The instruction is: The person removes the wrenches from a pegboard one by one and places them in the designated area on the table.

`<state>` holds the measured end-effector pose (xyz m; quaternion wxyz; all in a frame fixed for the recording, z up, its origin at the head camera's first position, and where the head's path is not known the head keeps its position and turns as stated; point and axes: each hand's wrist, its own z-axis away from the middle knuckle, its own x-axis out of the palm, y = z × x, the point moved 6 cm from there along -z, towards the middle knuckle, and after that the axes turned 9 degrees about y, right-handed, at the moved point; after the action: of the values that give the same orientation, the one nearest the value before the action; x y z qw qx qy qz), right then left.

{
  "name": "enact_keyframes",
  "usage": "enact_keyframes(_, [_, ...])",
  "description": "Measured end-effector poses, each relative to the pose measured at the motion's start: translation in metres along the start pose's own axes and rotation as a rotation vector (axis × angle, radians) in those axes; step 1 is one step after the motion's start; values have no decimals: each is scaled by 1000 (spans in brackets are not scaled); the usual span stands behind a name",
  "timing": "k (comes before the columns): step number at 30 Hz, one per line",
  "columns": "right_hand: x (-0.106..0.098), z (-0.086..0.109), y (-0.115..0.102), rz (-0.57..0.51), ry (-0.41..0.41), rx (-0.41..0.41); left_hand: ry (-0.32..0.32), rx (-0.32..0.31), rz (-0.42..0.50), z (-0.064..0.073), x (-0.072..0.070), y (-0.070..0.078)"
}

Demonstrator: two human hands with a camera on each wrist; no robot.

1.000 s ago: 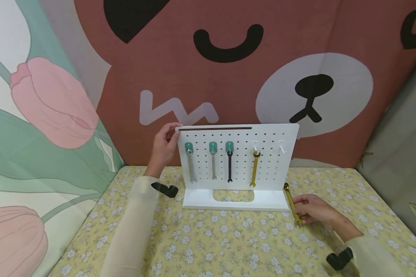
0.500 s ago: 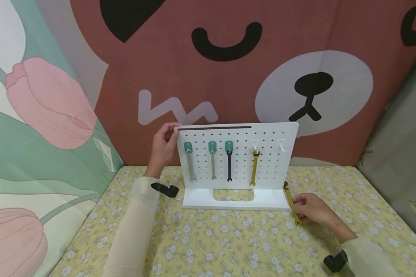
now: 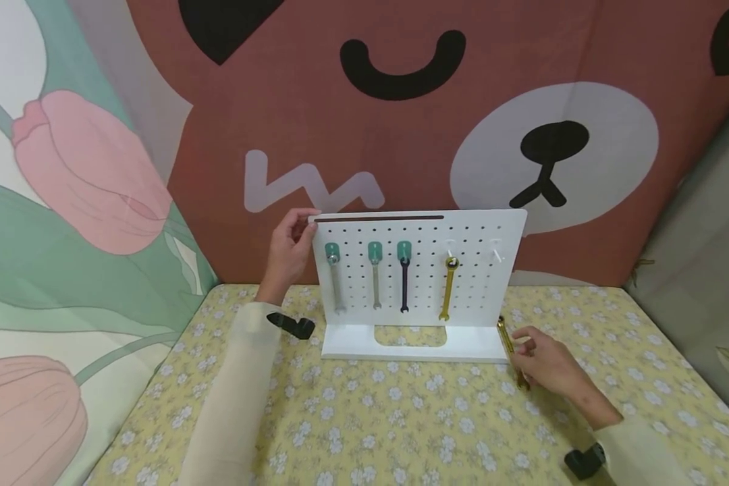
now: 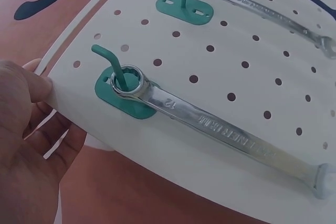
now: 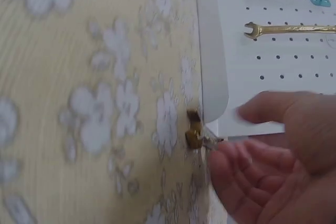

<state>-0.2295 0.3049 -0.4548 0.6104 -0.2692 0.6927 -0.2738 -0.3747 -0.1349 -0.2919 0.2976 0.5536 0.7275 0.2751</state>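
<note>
Gold wrench lies just left of my right grip

My right grip (image 3: 547, 363) is the nearer one; its thumb stands apart from the fingers. The gold wrench (image 3: 506, 339) lies beside it, toward the far right corner of the desk (image 3: 389, 418), its long axis pointing away from me. Finger contact I cannot tell. My left grip (image 3: 288, 255) pinches the pegboard's (image 3: 482, 217) upper left corner.
</note>
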Motion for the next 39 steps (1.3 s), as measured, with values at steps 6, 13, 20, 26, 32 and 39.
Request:
enact_keyframes(6, [-2, -1, -17, -3, 188, -113, -45, 17, 23, 6, 9, 25])
enact_keyframes(13, [17, -19, -53, -218, 252, -185, -41, 37, 66, 7, 5, 31])
enact_keyframes(20, [35, -37, -73, -293, 291, -239, -44, 38, 80, 6, -2, 30])
enact_keyframes(26, [44, -46, -83, -347, 301, -258, -40, 44, 82, 4, -3, 30])
enact_keyframes(32, [55, -53, -85, -368, 278, -222, -38, 51, 84, 4, -1, 31])
enact_keyframes(39, [60, -56, -83, -421, 261, -188, -53, 67, 68, 4, -1, 34])
